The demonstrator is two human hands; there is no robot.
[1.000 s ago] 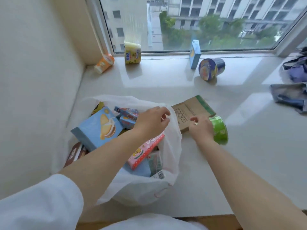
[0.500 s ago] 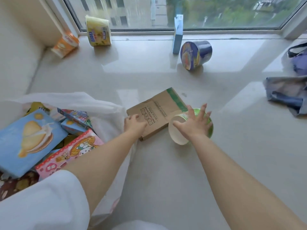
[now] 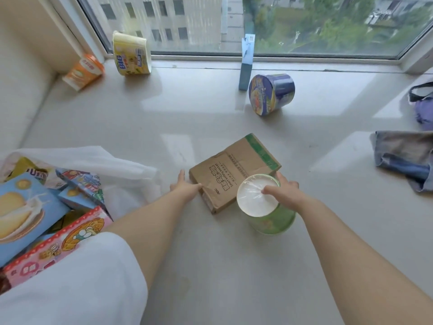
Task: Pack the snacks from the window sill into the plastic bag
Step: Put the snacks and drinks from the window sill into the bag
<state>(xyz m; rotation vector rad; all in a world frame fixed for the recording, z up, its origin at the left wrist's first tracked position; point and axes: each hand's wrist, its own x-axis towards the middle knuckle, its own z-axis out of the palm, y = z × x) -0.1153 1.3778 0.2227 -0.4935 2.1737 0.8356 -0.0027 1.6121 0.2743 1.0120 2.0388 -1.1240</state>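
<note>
Head view: right hand (image 3: pixel 284 192) grips green cup (image 3: pixel 269 214); left hand (image 3: pixel 185 187), open, touches cardboard box (image 3: pixel 232 172).

Left arm (image 3: pixel 145 221): covered to elbow by loose white sleeve (image 3: pixel 77 282), plain fabric, no print or cuff detail seen. Right arm (image 3: pixel 346 249): bare along visible length. Left hand (image 3: pixel 185 186), right hand (image 3: pixel 284 192): ungloved; no rings, watch or bands observed.

Soft daylight from the far window (image 3: pixel 257 22), pale glare patches on the sill (image 3: pixel 210 109), wide-angle bending at edges.
</note>
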